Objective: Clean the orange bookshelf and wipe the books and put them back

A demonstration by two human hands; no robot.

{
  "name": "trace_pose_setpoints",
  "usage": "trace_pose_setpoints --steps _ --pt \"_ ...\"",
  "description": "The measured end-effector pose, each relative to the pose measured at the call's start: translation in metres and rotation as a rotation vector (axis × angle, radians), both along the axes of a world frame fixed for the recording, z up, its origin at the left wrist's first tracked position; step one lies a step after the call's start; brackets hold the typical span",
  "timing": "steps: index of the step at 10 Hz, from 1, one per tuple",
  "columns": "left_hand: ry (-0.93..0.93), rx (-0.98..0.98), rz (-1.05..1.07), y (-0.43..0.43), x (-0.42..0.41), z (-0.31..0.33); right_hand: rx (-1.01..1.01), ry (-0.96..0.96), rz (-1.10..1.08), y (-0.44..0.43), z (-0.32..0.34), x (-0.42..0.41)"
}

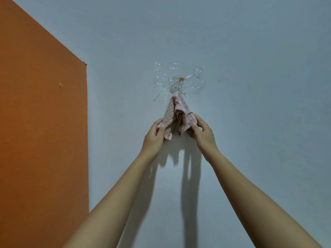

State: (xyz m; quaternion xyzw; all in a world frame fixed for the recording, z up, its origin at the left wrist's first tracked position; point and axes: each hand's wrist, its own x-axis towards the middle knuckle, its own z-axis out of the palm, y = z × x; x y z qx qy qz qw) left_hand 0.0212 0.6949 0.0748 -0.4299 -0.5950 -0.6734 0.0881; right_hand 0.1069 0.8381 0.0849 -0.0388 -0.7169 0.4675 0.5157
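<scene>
The orange panel at the left of the frame is cut off by the top, left and bottom edges. The hook under the clear tape at centre is too blurred to make out.

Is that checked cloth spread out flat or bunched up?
Bunched up: the cloth hangs in folds from a taped hook, both hands gripping its lower edges.

Dim, sharp; long forearm shadows below.
</scene>
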Motion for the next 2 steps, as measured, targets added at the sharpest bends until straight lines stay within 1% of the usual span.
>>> trace_pose_setpoints --steps 1,2 --pt "-0.021 -0.078 0.068 -0.011 0.010 -0.011 -0.003 -0.065 0.021 -0.004 -0.009 0.018" --pt "-0.046 -0.119 0.165 -0.023 0.026 -0.021 0.006 -0.175 -0.001 -0.011 -0.018 0.038"
